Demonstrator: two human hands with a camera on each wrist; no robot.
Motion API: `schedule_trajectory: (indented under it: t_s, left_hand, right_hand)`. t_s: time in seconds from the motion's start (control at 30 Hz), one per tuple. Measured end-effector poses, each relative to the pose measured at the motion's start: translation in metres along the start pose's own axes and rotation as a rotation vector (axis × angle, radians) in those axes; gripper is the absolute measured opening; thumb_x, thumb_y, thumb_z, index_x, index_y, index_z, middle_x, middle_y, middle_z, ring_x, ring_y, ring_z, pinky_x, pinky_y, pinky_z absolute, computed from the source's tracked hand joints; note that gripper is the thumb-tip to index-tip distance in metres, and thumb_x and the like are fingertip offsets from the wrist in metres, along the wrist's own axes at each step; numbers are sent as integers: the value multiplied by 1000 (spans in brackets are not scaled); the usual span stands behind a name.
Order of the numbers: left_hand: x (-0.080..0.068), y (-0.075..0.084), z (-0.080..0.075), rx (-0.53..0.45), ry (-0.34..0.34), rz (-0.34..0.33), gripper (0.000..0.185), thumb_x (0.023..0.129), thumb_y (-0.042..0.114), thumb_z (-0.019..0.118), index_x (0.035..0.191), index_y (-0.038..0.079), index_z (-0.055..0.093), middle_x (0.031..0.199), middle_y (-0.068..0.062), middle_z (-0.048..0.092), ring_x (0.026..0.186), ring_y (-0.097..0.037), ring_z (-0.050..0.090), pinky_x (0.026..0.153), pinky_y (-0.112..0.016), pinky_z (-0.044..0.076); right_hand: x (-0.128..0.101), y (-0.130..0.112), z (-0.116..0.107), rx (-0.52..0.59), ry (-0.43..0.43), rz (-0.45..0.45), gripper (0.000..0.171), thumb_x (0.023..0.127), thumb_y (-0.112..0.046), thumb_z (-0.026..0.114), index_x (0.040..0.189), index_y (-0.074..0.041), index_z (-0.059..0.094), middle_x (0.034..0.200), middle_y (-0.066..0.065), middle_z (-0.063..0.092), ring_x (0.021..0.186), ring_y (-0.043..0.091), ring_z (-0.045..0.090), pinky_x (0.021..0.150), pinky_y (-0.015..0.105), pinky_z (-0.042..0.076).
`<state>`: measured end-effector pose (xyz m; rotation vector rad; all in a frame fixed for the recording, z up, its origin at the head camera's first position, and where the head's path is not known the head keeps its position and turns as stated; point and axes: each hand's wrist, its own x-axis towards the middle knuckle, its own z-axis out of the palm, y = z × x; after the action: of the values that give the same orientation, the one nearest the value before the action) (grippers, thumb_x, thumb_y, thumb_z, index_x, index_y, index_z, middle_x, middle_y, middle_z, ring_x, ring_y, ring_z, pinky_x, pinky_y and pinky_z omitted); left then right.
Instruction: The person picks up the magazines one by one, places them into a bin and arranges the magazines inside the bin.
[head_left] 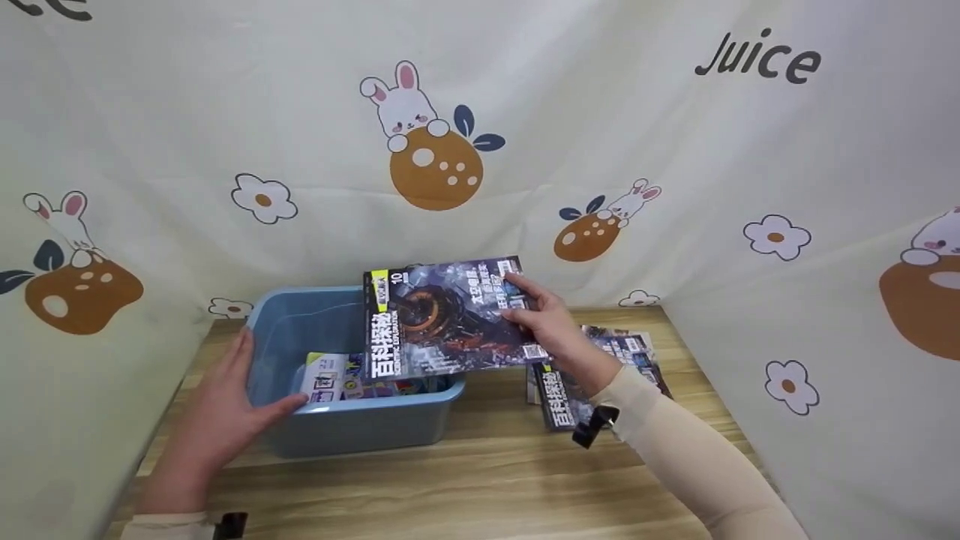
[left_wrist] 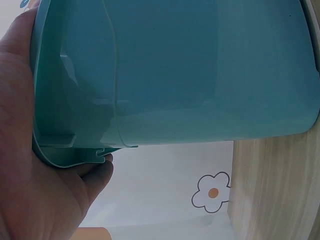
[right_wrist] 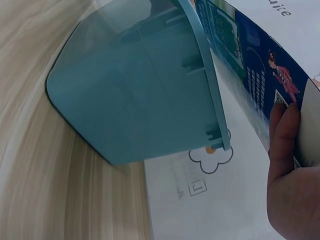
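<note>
My right hand (head_left: 559,326) pinches a dark magazine (head_left: 450,319) by its right edge, thumb on the cover and fingers beneath. The magazine is tilted over the right part of a blue plastic bin (head_left: 360,431). Its blue back cover (right_wrist: 255,60) shows in the right wrist view, with fingertips against it. My left hand (head_left: 217,412) grips the bin at its left front corner, and in the left wrist view its fingers curl under the rim (left_wrist: 50,160). Inside the bin lies a white and yellow booklet (head_left: 324,375), partly hidden by the magazine.
A small stack of magazines (head_left: 559,401) lies on the wooden table (head_left: 480,487) to the right of the bin, partly under my right forearm. Behind and on both sides hangs a pale curtain (head_left: 525,135) printed with rabbits and oranges.
</note>
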<state>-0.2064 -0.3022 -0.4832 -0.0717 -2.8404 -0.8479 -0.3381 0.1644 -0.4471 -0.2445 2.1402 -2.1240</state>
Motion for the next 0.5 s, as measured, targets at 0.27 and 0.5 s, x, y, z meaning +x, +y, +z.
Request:
schedule_trajectory:
  t_s: [0.27, 0.5]
  left_hand:
    - [0, -2, -1, 6, -14, 1, 142, 88, 76, 81, 175, -1, 0, 180, -34, 5, 160, -65, 15, 118, -87, 22]
    - [1, 0, -2, 14, -14, -8, 142, 88, 76, 81, 175, -1, 0, 179, -35, 5, 159, -66, 16, 117, -87, 23]
  right_hand:
    - [0, 0, 20, 29, -14, -11, 72, 95, 0, 78, 163, -15, 58, 158, 18, 57, 103, 21, 71, 76, 28, 63]
    - [0, 3, 38, 44, 1, -7, 74, 93, 1, 78, 163, -16, 58, 156, 19, 59, 104, 23, 69, 75, 28, 63]
